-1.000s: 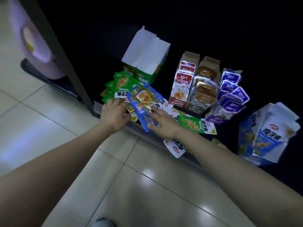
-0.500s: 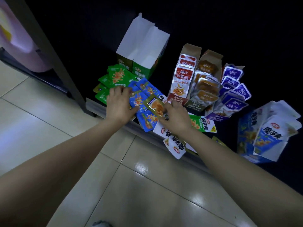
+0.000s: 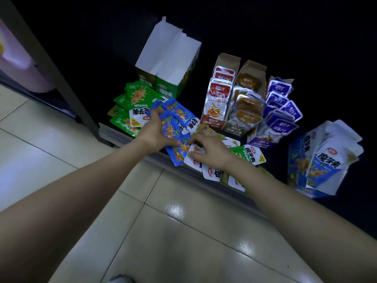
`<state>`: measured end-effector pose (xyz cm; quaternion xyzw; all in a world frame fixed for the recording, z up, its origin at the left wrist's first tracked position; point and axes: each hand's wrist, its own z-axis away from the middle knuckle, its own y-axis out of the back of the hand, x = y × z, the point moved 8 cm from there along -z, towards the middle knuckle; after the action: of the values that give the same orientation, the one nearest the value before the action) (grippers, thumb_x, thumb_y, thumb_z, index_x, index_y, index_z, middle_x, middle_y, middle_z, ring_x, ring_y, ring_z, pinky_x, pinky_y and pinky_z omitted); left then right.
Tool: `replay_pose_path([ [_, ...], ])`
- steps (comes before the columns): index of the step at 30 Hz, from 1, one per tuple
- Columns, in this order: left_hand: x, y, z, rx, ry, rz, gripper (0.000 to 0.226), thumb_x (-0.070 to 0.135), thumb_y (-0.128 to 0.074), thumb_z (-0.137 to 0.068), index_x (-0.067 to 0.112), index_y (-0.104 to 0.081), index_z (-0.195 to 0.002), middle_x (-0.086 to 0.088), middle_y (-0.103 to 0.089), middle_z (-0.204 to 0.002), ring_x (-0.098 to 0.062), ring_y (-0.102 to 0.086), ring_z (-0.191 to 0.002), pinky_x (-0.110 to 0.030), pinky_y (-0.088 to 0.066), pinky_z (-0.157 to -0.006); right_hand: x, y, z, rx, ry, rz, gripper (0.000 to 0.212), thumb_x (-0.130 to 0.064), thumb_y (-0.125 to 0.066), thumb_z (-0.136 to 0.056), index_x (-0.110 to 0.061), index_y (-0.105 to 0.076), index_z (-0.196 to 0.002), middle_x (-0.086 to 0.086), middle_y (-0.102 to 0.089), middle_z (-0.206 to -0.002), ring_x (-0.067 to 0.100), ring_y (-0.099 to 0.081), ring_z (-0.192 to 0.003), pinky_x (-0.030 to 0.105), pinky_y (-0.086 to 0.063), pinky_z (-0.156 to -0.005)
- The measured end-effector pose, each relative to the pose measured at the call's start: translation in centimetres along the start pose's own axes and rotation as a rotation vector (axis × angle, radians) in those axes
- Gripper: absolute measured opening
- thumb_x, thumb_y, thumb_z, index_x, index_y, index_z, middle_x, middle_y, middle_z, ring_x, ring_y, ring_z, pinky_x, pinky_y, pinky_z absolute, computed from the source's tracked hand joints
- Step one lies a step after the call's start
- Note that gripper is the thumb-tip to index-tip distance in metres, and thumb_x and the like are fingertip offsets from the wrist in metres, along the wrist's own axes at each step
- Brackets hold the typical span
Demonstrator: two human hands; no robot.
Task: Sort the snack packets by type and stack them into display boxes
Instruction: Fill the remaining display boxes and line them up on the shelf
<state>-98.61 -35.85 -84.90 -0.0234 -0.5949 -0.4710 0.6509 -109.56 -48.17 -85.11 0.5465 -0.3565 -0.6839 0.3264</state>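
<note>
Loose snack packets lie in a heap on the dark surface. My left hand [image 3: 155, 131] grips a bunch of blue packets [image 3: 177, 127] at the heap's middle. My right hand [image 3: 210, 148] rests fingers-down on white-ended packets [image 3: 212, 172] and an olive packet [image 3: 204, 127] just right of the blue ones; whether it grips one I cannot tell. Green packets [image 3: 136, 103] lie to the left. Behind stands an open green display box [image 3: 169, 86] with white flaps. Three filled boxes hold red packets [image 3: 218, 94], brown packets [image 3: 246, 107] and purple packets [image 3: 279, 115].
A blue display box [image 3: 322, 160] filled with blue-and-white packets stands at the right. The dark surface ends in a grey edge [image 3: 126, 135] above the tiled floor [image 3: 163, 231]. A dark post [image 3: 51, 64] rises at the left.
My left hand slid right from the green packets onto the blue ones and closed on them. My right hand shifted slightly right, over the white-ended packets. The view has drifted a little.
</note>
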Motion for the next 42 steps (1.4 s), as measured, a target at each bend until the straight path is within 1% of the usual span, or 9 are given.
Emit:
replay_pose_path([
  [7, -1.2, 2.4, -0.2, 0.162, 0.025, 0.255, 0.079, -0.011, -0.070, -0.077, 0.014, -0.024, -0.137, -0.006, -0.062, -0.107, -0.028, -0.065, -0.093, -0.048, -0.055, -0.084, 1.8, -0.1, 1.1, -0.040, -0.051, 0.031, 0.043, -0.029, -0.071, -0.086, -0.012, -0.060, -0.124, 0.006, -0.042, -0.141, 0.024, -0.032, -0.133, 0.033, -0.030, -0.106],
  [12, -2.6, 7.2, 1.3, 0.501, -0.029, 0.589, 0.039, -0.011, -0.050, -0.090, 0.005, -0.046, -0.125, -0.010, -0.062, -0.102, -0.008, -0.065, -0.077, -0.024, -0.055, -0.066, 1.8, 0.8, 1.1, -0.015, -0.069, 0.017, 0.026, -0.028, -0.067, -0.090, -0.012, -0.070, -0.110, 0.006, -0.054, -0.123, 0.025, -0.044, -0.121, 0.032, -0.036, -0.097],
  [15, -3.8, 9.3, 2.1, 0.633, -0.051, 0.727, 0.024, -0.012, -0.048, -0.089, 0.009, -0.054, -0.100, -0.004, -0.064, -0.090, 0.002, -0.064, -0.067, -0.021, -0.054, -0.065, 0.8, 2.4, 0.8, 0.151, -0.199, -0.371, 0.023, -0.028, -0.063, -0.094, -0.007, -0.071, -0.096, 0.006, -0.065, -0.098, 0.017, -0.060, -0.091, 0.028, -0.047, -0.079],
  [18, -3.9, 9.8, 2.9, 0.676, -0.042, 0.870, 0.026, -0.010, -0.049, -0.090, 0.015, -0.056, -0.089, 0.001, -0.064, -0.088, -0.003, -0.066, -0.073, -0.024, -0.054, -0.071, -0.5, 1.3, 0.5, 0.060, -0.424, -0.871, 0.043, -0.039, -0.058, -0.096, 0.002, -0.066, -0.106, 0.014, -0.070, -0.095, 0.017, -0.064, -0.083, 0.021, -0.051, -0.067],
  [21, -2.9, 9.3, 3.0, 0.624, -0.047, 0.960, 0.024, -0.010, -0.049, -0.090, 0.013, -0.056, -0.095, -0.001, -0.065, -0.091, -0.008, -0.066, -0.077, -0.027, -0.056, -0.072, -3.5, -0.3, 0.2, -0.129, -0.499, -1.316, 0.045, -0.049, -0.057, -0.092, -0.011, -0.055, -0.115, 0.013, -0.068, -0.109, 0.021, -0.068, -0.098, 0.028, -0.057, -0.078],
  [24, -1.6, 6.7, 2.4, 0.364, 0.000, 0.961, 0.026, -0.010, -0.049, -0.089, 0.009, -0.058, -0.103, -0.004, -0.068, -0.092, -0.014, -0.069, -0.075, -0.032, -0.059, -0.071, -4.3, -0.2, -0.4, -0.002, -0.514, -1.498, 0.022, -0.034, -0.060, -0.094, -0.014, -0.057, -0.102, 0.012, -0.068, -0.101, 0.019, -0.067, -0.086, 0.025, -0.059, -0.072],
  [30, -1.2, 4.9, 2.5, 0.212, 0.084, 0.929, 0.008, 0.015, -0.058, -0.095, 0.011, -0.063, -0.091, -0.001, -0.072, -0.072, -0.016, -0.065, -0.057, -0.026, -0.056, -0.058, -0.5, 1.7, 0.8, 0.240, -0.548, -1.365, 0.020, -0.008, -0.057, -0.096, -0.013, -0.048, -0.080, 0.008, -0.066, -0.087, 0.013, -0.060, -0.065, 0.019, -0.049, -0.049],
  [36, -2.2, 6.2, 2.6, 0.447, 0.123, 0.878, 0.009, 0.005, -0.054, -0.095, 0.009, -0.052, -0.087, -0.011, -0.062, -0.086, -0.016, -0.067, -0.055, -0.022, -0.056, -0.054, 2.3, 2.1, 2.5, 0.120, -0.577, -1.365, 0.012, -0.014, -0.052, -0.100, -0.012, -0.049, -0.089, 0.005, -0.065, -0.086, 0.017, -0.063, -0.077, 0.024, -0.054, -0.060],
  [42, -0.7, 4.3, 2.9, 0.293, 0.144, 0.891, 0.019, -0.001, -0.051, -0.091, 0.010, -0.048, -0.075, -0.003, -0.062, -0.076, -0.019, -0.069, -0.058, -0.030, -0.061, -0.063, 2.0, 0.9, 3.0, -0.053, -0.515, -1.431, 0.011, -0.014, -0.050, -0.099, -0.012, -0.055, -0.089, 0.006, -0.067, -0.086, 0.017, -0.064, -0.074, 0.026, -0.053, -0.062],
])
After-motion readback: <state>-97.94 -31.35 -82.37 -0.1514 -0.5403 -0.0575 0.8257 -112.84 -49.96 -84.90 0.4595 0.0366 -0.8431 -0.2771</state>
